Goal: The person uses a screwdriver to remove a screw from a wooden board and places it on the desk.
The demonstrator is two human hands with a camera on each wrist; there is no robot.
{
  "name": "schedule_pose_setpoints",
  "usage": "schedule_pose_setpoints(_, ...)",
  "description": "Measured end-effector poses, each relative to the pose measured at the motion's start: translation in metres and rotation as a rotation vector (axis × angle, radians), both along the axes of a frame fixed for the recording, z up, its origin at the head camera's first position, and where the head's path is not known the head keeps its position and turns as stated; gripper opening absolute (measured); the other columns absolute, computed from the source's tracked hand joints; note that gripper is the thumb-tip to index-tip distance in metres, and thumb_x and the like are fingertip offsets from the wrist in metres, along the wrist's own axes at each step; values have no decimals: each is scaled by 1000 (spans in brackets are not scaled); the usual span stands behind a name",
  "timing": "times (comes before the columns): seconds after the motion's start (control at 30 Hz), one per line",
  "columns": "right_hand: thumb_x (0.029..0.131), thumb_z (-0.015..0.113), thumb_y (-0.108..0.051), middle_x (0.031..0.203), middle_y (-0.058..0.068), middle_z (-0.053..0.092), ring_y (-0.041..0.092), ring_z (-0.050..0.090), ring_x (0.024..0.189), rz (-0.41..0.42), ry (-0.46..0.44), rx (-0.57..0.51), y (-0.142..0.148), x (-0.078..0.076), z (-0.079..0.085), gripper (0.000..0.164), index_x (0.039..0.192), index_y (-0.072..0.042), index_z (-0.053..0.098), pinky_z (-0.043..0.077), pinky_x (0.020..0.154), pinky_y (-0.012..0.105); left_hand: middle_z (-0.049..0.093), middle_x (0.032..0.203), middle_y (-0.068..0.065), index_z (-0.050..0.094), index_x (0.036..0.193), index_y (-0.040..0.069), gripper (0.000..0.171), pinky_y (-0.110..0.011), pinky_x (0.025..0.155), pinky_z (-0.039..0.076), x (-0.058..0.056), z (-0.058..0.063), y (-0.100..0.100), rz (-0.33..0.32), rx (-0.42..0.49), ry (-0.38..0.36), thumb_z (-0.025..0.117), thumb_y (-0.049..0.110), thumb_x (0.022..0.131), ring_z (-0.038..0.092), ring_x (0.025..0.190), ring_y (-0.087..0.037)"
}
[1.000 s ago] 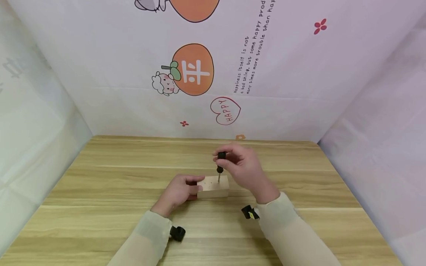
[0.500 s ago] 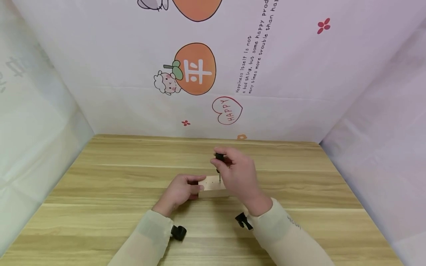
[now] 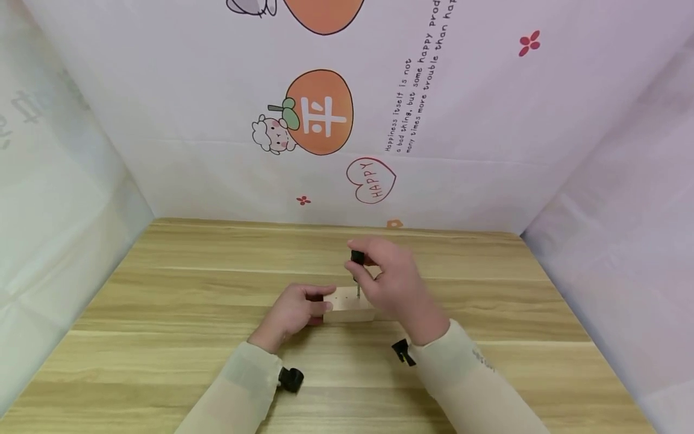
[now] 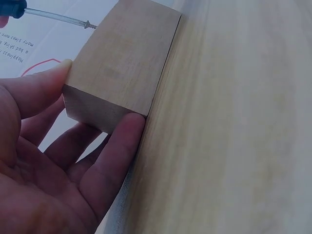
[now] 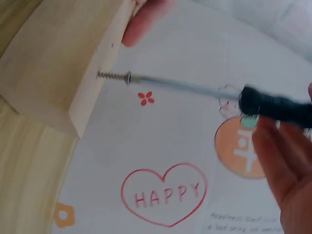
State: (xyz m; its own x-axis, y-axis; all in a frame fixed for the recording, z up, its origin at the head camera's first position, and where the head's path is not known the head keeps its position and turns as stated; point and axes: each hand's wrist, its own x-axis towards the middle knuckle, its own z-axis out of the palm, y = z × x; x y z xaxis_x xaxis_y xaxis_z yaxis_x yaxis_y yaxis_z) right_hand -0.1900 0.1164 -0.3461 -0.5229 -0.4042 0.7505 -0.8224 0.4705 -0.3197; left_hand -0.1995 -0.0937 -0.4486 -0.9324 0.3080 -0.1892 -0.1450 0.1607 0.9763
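A pale wooden block (image 3: 349, 315) lies on the table, with small holes in its top face. My left hand (image 3: 291, 310) grips its left end, thumb on the near side of the top in the head view. From above, my right hand (image 3: 394, 282) holds a dark-handled screwdriver (image 5: 275, 106) by the handle. The shaft stands nearly upright, its tip at the head of a screw (image 5: 114, 76). That screw's point is at the block's top face, with most of its thread showing in the right wrist view. The left wrist view shows the block's side (image 4: 122, 58).
The wood-grain table (image 3: 217, 259) reaches back to a white printed cloth (image 3: 461, 199). More cloth hangs at both sides. A black wrist camera (image 3: 291, 380) sits on the left sleeve, and another black camera (image 3: 403, 352) on the right one.
My right hand has turned round the screwdriver handle, dipping toward the block and then rising slightly. The left hand and the block have stayed in place.
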Motion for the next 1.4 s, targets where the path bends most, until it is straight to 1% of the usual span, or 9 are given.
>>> schedule_pose_setpoints(0.07,82,85,-11,98,8,66,16,63,76,-104,109,23,-7,5,-1,34,109,0,69,56,65,30,58,136,-9,70,127,7,34,-38,78,57,1,2,0,-1,-3,5,71,8,93,63,103,-21)
schedule_pose_setpoints(0.17,80,86,-12,94,7,62,15,62,73,-187,113,-13,-15,12,-1,31,105,-2,70,55,63,27,58,137,-9,69,128,5,35,-38,78,57,2,4,0,-3,-13,21,71,7,93,63,104,-23)
schedule_pose_setpoints(0.43,82,84,-10,89,-2,66,10,56,68,-128,-190,-143,-10,11,7,23,105,-10,78,50,58,26,59,136,-8,69,127,6,35,-38,78,57,1,2,2,-5,-20,21,71,7,93,62,106,-22)
schedule_pose_setpoints(0.67,88,75,-1,97,1,72,17,68,84,114,-547,-246,11,-2,13,24,111,-8,77,57,69,31,59,136,-6,70,126,7,35,-38,79,57,0,3,1,10,-6,-10,72,7,92,61,110,-21)
schedule_pose_setpoints(0.73,89,75,-1,99,2,72,17,69,88,125,-501,-217,10,-3,13,23,111,-7,76,57,73,31,59,136,-6,71,126,7,34,-38,78,57,1,4,1,14,-9,-11,72,6,92,61,109,-21)
schedule_pose_setpoints(0.8,89,75,-3,103,3,72,16,68,88,92,-349,-127,6,-2,11,23,113,-6,75,57,72,30,60,135,-6,71,126,8,34,-37,78,57,1,4,1,15,-11,-8,72,6,92,62,107,-21)
schedule_pose_setpoints(0.9,88,78,-10,108,7,70,16,66,84,-26,-66,4,-3,4,7,26,113,-4,74,56,68,29,60,135,-6,70,127,7,34,-37,77,57,2,4,2,8,-18,11,71,6,93,62,106,-22)
schedule_pose_setpoints(1.0,84,83,-14,106,10,65,16,63,78,-135,64,31,-10,10,5,32,113,-4,74,54,63,29,60,135,-7,70,127,6,34,-37,78,57,2,3,2,0,-21,29,70,6,93,61,107,-23)
schedule_pose_setpoints(1.4,81,84,-7,95,1,65,13,68,79,-140,-260,-225,-6,11,9,36,116,-9,75,57,68,27,60,134,-9,71,126,7,33,-38,77,58,3,2,3,10,-25,17,72,6,92,64,102,-21)
